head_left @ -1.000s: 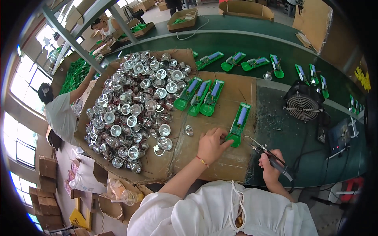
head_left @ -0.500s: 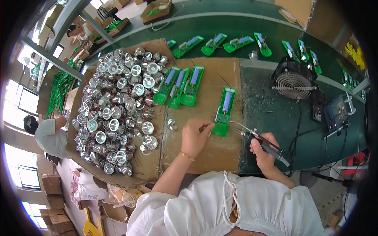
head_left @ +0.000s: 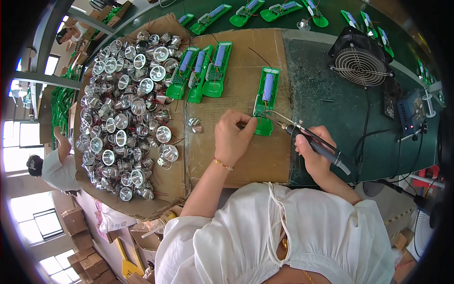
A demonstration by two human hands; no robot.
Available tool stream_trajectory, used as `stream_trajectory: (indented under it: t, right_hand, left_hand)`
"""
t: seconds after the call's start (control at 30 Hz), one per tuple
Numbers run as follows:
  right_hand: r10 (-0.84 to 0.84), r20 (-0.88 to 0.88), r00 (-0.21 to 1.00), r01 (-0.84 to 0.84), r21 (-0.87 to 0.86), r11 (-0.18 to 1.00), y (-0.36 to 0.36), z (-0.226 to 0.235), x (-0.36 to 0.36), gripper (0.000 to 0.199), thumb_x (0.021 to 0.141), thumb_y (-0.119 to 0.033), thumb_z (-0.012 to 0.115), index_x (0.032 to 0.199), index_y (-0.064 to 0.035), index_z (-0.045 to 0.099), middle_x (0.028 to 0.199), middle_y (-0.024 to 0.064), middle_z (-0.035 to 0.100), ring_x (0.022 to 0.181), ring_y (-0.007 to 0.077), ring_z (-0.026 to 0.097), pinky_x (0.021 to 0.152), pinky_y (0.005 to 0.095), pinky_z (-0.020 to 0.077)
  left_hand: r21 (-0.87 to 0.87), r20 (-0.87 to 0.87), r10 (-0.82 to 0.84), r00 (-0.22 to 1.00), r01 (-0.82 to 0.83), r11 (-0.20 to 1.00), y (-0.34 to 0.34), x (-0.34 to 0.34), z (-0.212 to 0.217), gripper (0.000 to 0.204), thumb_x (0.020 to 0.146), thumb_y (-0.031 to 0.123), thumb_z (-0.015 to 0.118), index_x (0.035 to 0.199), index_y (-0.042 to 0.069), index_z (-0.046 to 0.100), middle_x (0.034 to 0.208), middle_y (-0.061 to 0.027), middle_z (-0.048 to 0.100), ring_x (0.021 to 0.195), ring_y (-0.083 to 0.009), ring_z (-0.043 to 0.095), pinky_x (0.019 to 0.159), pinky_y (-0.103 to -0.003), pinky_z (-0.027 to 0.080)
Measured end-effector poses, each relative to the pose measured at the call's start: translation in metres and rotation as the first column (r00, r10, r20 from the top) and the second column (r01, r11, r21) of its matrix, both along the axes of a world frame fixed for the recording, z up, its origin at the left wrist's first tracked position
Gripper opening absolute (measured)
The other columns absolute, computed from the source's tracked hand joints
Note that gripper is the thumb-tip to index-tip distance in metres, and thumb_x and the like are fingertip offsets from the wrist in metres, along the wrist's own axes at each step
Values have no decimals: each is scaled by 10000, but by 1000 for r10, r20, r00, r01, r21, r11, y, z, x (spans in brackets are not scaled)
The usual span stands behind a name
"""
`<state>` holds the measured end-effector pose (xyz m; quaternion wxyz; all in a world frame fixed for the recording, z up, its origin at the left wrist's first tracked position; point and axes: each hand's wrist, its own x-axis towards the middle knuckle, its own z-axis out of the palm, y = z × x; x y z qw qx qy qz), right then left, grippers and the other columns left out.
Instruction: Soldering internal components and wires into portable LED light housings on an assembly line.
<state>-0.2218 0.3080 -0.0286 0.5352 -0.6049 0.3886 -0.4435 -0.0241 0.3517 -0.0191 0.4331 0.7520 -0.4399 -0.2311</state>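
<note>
Green shell [head_left: 266,100] lies on the cardboard [head_left: 236,156], at 12 o'clock from the left hand [head_left: 232,137] pinching its wire, and the hot iron [head_left: 314,142], gripped tight in the right hand [head_left: 316,154], could burn those fingers if it slips.

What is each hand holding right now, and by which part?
The right hand holds a soldering iron by its dark handle. The left hand pinches the lower end of the green case.

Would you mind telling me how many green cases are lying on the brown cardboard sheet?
4. Three green cases lie side by side by the pile of silver reflectors; one sits apart, at the left hand and the soldering iron. More lie beyond the cardboard.
</note>
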Motion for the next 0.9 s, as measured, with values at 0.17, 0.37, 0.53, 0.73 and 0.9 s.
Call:
stream_trajectory:
  t: [0.17,0.37,0.53,0.73,0.9]
  right_hand:
    - [-17,30,999,16,28,999,-2,-1,3,164,793,-102,658,792,-15,520,598,22,572,536,46,513,492,199,411]
    - [-2,49,999,-2,87,996,-4,-4,5,164,799,-104,651,785,-17,513,607,39,584,538,59,539,494,202,429]
    - [-20,64,998,15,81,997,2,4,4,180,808,-123,648,811,-15,505,633,54,594,534,73,551,489,209,450]
    - [6,54,999,-9,53,999,0,7,-1,179,814,-116,640,823,-6,499,639,61,596,551,79,556,499,217,449]
    - [30,43,999,-29,-33,999,-1,7,-10,178,808,-105,644,820,-3,499,640,55,582,551,74,535,506,219,432]
  left_hand:
    - [4,3,-6,1000,6,1000,0,-4,0,119,719,109,672,675,10,621,702,-103,572,593,-215,575,560,-314,457]
    - [4,22,-14,1000,14,1000,1,-2,-6,137,740,106,665,688,-7,609,702,-78,571,574,-152,548,532,-278,436]
    - [13,34,-11,999,11,1000,1,-1,-4,158,763,106,660,698,-22,596,686,-45,563,546,-79,522,494,-239,416]
    - [5,9,-14,1000,14,1000,-2,1,-2,160,758,105,657,685,-21,591,669,-37,559,531,-74,509,482,-234,409]
    - [94,-28,0,1000,3,996,-2,-2,4,154,761,115,663,727,-20,597,717,-46,598,590,-55,533,496,-214,415]
